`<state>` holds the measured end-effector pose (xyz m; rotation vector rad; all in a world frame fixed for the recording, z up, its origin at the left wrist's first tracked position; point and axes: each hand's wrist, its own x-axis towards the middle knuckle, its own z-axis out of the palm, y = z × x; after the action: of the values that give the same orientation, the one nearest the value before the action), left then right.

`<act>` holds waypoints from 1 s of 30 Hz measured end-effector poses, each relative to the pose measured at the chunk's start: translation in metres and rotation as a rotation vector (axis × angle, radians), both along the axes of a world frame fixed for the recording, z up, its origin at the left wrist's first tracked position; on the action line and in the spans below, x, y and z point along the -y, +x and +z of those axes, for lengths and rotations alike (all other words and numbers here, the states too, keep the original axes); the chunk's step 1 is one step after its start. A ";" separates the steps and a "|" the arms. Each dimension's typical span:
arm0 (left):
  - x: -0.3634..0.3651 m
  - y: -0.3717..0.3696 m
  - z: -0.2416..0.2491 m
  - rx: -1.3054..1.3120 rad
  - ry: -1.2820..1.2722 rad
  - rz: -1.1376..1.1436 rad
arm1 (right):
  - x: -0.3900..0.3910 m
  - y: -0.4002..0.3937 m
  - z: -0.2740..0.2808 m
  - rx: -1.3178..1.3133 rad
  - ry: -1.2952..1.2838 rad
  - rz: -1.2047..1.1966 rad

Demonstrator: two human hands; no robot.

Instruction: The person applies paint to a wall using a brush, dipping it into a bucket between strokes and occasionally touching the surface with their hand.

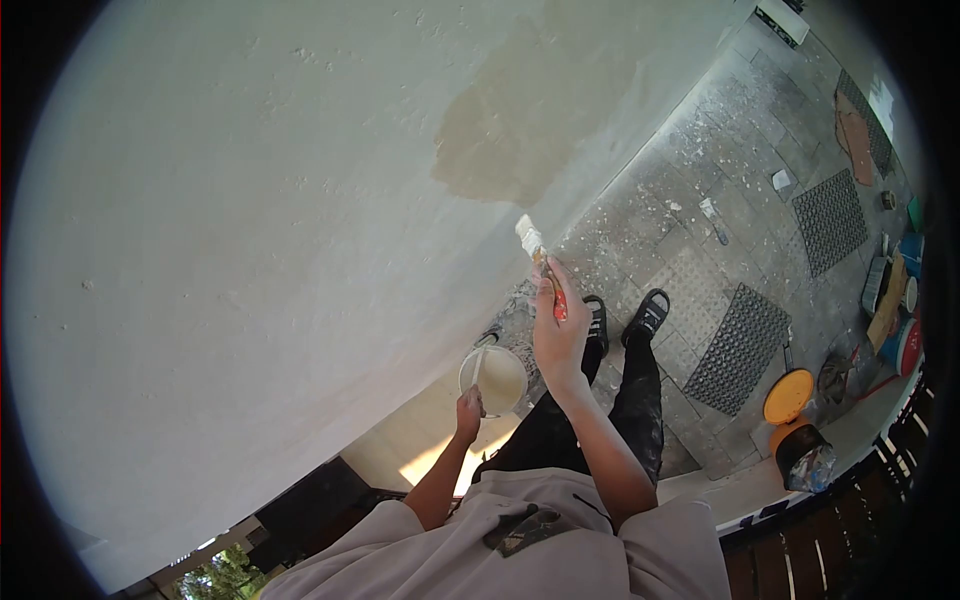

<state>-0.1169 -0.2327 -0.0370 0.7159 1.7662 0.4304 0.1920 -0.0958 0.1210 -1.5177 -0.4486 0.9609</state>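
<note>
My right hand (560,335) is closed around the red-and-wood handle of a paintbrush (553,285). White paint coats the brush's bristles, which point up towards the pale wall (250,200), just below a darker beige patch (520,120) on it. Lower down and to the left, my left hand (470,412) grips a white bucket (507,380) by a pale strip that looks like its handle. Whitish liquid or coating shows inside the bucket.
Paint-spattered paving (690,230) runs along the wall's foot, under my sandalled feet (648,315). Textured dark mats (740,348) lie on it, along with another brush (714,220). To the right stand an orange lid (789,396), a black container (800,448) and several tubs.
</note>
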 end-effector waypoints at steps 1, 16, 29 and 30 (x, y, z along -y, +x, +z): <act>-0.002 0.002 0.003 0.001 -0.002 0.001 | -0.005 -0.003 -0.003 0.039 -0.010 -0.006; -0.002 -0.008 0.001 0.005 -0.010 -0.014 | -0.031 -0.032 -0.049 -0.046 -0.212 -0.139; -0.004 -0.011 0.002 0.000 -0.028 -0.004 | -0.037 -0.021 -0.076 -0.074 -0.268 -0.221; -0.003 -0.012 0.001 -0.007 -0.021 -0.013 | -0.038 -0.022 -0.076 -0.080 -0.261 -0.232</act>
<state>-0.1289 -0.2296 -0.0361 0.7140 1.7700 0.4000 0.1698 -0.0581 0.0445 -1.7151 -0.0877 0.9178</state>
